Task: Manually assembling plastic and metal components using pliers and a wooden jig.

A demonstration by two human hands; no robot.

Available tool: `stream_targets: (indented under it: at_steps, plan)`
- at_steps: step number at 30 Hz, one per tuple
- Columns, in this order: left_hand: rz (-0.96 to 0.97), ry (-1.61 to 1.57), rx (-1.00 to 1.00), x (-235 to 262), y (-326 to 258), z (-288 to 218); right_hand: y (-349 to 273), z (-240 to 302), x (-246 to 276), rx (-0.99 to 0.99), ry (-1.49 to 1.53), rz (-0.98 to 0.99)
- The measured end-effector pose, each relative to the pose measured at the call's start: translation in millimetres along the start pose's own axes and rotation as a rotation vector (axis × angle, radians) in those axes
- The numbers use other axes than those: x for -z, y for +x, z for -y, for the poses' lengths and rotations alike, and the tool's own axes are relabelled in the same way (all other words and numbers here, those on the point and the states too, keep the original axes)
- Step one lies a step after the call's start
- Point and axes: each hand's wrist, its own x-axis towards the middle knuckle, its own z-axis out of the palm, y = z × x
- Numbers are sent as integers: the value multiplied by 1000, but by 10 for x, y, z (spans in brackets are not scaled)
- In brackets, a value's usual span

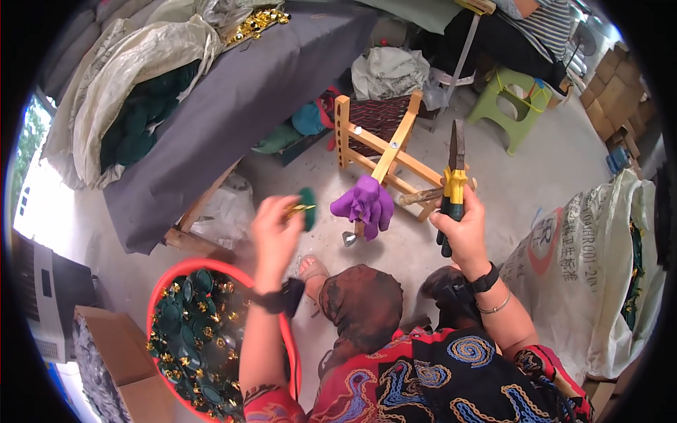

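Observation:
My left hand (273, 229) pinches a small gold metal piece (299, 209) joined to a dark green disc (308, 206); the disc is slightly blurred. My right hand (462, 225) is closed round the handles of a pair of pliers (455, 194), yellow and dark green, with their dark jaws pointing up and away from me. Between the hands, a purple cloth (365, 204) is bunched over the near end of a wooden frame (395, 144). A short wooden stick (421, 197) shows behind the pliers; whether it touches my hand I cannot tell.
A red tub (156, 296) of green discs with gold pieces stands at lower left. Grey cloth (233, 99) covers a table at upper left, beside a white sack (151, 49) of green discs. Another white sack (564, 275) stands right. Beyond is a green stool (509, 106) near another person.

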Motion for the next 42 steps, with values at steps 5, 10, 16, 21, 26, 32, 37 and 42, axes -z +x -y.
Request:
stream_targets:
  at_steps: [5,10,16,21,26,32,37,42]
  plan:
    - [209,-32,-283,-951,390,-29,-41,68,-100,92,-68,-7]
    - [217,59,-285,-1250,341,76,106,162,-151,225,-40,120]
    - [166,22,-194,-1256,354,54,487,238,-419,397,-201,336]
    - [110,63,-186,-1330,382,119,612,82,-584,520,-383,418]
    - [81,-7,-455,-1552,395,153,646,133,-425,508,-515,511]
    - [53,-112,-306,-1337,178,292,457,146,-639,502,-404,583]
    - [95,-31,-300,-1377,280,73,598,922,-32,592,-644,405]
    - [49,-72,-276,-1334,368,75,762,1336,129,1034,-667,-50]
